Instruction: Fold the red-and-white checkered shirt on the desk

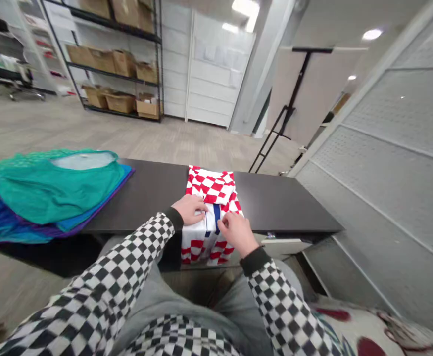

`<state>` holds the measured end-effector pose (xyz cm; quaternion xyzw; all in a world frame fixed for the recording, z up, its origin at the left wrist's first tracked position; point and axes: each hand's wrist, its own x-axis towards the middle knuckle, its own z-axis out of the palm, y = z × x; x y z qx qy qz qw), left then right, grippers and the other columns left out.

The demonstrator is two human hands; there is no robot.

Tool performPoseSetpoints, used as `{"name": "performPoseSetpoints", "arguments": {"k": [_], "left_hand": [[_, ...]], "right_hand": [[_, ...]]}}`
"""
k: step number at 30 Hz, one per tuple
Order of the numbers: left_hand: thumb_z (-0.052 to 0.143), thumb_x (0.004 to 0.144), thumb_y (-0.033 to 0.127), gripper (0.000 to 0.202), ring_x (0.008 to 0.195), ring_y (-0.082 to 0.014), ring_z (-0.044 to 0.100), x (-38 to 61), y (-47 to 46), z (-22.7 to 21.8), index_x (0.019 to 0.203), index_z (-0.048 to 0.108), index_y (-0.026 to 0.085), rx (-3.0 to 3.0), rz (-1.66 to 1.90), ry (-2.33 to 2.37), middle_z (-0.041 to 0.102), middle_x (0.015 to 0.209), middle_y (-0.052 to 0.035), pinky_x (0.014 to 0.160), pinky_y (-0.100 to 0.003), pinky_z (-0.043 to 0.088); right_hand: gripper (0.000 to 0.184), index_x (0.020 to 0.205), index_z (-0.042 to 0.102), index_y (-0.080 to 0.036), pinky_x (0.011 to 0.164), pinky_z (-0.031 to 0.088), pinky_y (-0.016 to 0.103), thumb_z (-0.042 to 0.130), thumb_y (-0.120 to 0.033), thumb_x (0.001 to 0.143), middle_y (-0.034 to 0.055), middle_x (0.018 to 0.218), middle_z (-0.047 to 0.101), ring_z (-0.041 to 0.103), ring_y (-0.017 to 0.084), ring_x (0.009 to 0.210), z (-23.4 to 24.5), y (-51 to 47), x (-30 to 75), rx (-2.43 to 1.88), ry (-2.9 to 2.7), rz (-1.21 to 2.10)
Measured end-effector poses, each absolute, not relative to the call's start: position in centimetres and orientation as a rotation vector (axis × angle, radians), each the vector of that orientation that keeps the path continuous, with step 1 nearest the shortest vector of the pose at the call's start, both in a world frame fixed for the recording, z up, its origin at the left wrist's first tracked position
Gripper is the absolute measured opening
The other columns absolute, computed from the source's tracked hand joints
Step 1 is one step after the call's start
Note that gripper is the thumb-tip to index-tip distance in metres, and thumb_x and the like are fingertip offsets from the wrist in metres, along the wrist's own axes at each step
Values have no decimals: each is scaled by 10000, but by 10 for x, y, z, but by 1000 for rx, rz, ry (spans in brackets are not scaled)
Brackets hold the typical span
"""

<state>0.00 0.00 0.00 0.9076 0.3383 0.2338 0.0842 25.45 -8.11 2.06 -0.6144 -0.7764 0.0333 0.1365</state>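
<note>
The left grip [188, 209] and right grip [236, 233] press a folded red-and-white checkered jersey [211, 185] on the dark counter [275, 198], seemingly to keep its fold flat. Whether either pinches the cloth, I cannot tell.

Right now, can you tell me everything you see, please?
checked garment: one, red and white with a blue strip, on the table
folded cloth pile: one, teal, blue and purple, left end of the table
table: one, dark, in front of the person
shelf: one, black, far back by the wall
cardboard boxes: many, brown, on the shelf
stand: one, black, beyond the table on the right
patterned cloth: one, white and red, low right
left hand: one, on the garment
right hand: one, on the garment
sleeves: two, black and white checks, on the arms
</note>
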Motion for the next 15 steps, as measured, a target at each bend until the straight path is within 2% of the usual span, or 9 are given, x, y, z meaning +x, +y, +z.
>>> {"name": "performPoseSetpoints", "arguments": {"k": [2,4,7,10,12,15], "left_hand": [[660,935,279,290,980,-263,738,0,0,1,1132,868,230,2674,771,989,792,1018,-78,947,-409,563],[632,948,258,312,1035,-267,745,-1,0,2,1159,859,229,2629,846,1069,806,1065,-84,995,-418,564],[574,997,272,380,1255,-307,713,-3,4,2,1267,837,225,2508,971,1390,799,1293,-117,1139,-481,527],[557,1036,359,473,1455,-348,623,-3,8,0,1437,774,234,2429,805,1636,704,1551,-134,1232,-532,475],[579,1031,418,515,1503,-359,592,-1,10,-1,1490,744,254,2415,656,1702,662,1621,-125,1264,-549,446],[629,974,399,601,1515,-359,585,1,10,-1,1557,690,267,2363,632,1783,643,1648,-110,1282,-559,423]], "right_hand": [[321,902,724,-239,869,447,371,603,-444,1118,73,1013,797,712,271,1013,26,-75,258,-1786,-2199,42],[321,1027,764,-238,939,471,389,551,-449,1141,101,1128,806,717,287,1093,28,-67,263,-1784,-2179,22],[385,1401,732,-244,1127,469,456,523,-445,1148,140,1486,726,653,319,1367,24,-48,275,-1762,-2204,55],[566,1652,581,-263,1325,326,562,494,-517,1153,116,1776,495,429,333,1644,14,-31,287,-1772,-2298,216],[637,1724,503,-267,1374,240,605,465,-556,1157,96,1837,397,323,329,1712,8,-23,292,-1800,-2311,297],[715,1777,419,-261,1390,203,616,457,-602,1150,98,1862,334,280,322,1733,6,-18,298,-1811,-2321,355]]}}
